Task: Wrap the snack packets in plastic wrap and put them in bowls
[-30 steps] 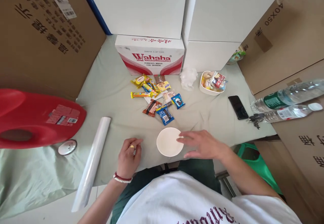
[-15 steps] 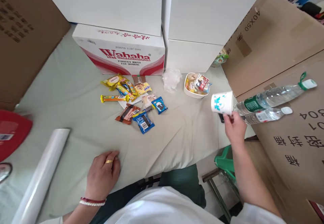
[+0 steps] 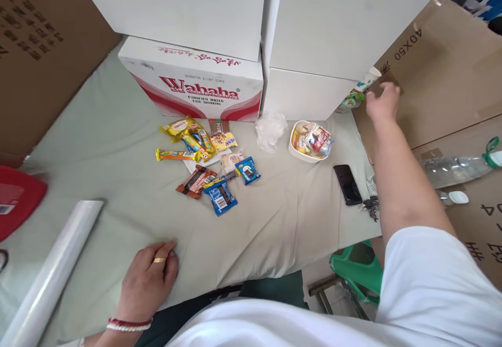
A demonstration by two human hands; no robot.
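The pale green tablecloth (image 3: 270, 232) spreads across the scene, with white boxes (image 3: 317, 23) stacked at the far side and a brown carton (image 3: 455, 75) at the right. The Wahaha box (image 3: 196, 93) stands far left of centre. A film roll (image 3: 58, 263) and a red container (image 3: 19, 195) are cut off at the left edge. The right forearm hides most of the small bottle (image 3: 457, 197) and part of the large bottle (image 3: 457, 170).

The left hand (image 3: 147, 276) rests on the near cloth, fingers curled under; I cannot tell whether they close on anything. The right hand (image 3: 383, 101) is at the far right, thumb and fingers apart, grip released. Just beyond it the paper cup (image 3: 367, 80) sits tilted by the boxes, partly hidden; whether a fingertip touches it is unclear. The smallest, a dark bunch (image 3: 372, 208) near the phone (image 3: 348, 185), is possibly keys.
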